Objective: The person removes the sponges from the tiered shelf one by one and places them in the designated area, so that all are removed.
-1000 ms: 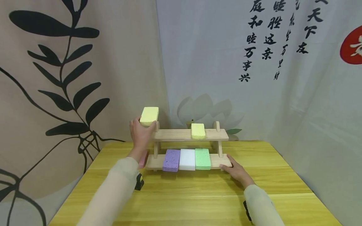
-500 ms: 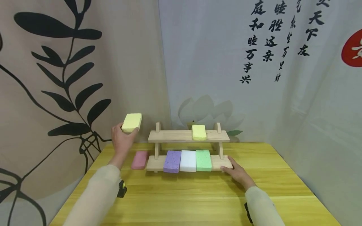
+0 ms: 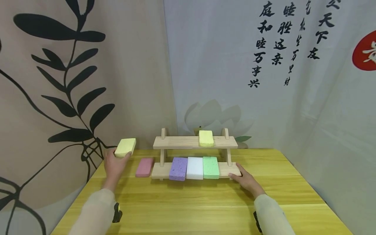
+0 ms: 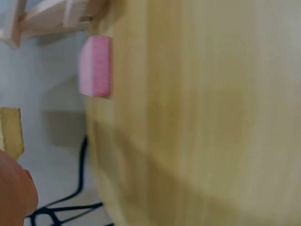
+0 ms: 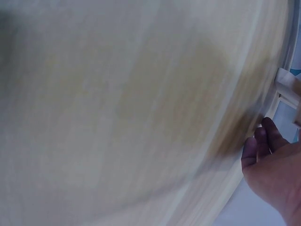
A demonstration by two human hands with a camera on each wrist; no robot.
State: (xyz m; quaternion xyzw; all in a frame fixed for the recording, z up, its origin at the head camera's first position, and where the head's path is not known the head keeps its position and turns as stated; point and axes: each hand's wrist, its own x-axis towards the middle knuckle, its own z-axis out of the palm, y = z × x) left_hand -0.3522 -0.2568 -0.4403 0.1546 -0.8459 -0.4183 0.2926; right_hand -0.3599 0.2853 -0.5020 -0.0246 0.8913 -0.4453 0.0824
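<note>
My left hand (image 3: 114, 168) grips a pale yellow sponge (image 3: 125, 147) by its sides, raised over the table's back left. In the left wrist view, part of that yellow sponge (image 4: 11, 132) shows at the edge above the thumb. To its right a pink sponge (image 3: 144, 167) lies on the table. My right hand (image 3: 248, 181) holds the right end of a two-tier wooden shelf (image 3: 179, 142), thumb at the front of the lower board. Purple (image 3: 178, 168), white (image 3: 195, 168) and green (image 3: 211, 167) sponges sit side by side on that board; another yellow sponge (image 3: 206, 138) rests on the upper board.
The wooden table (image 3: 188, 202) reaches back to a printed cloth backdrop (image 3: 141, 65) with dark leaves and black characters. A second pale cloth (image 3: 332, 124) hangs along the right side.
My left hand has carried the yellow sponge left off the upper board, then down beside the shelf, uncovering the pink sponge. My right hand has stayed at the shelf's end.
</note>
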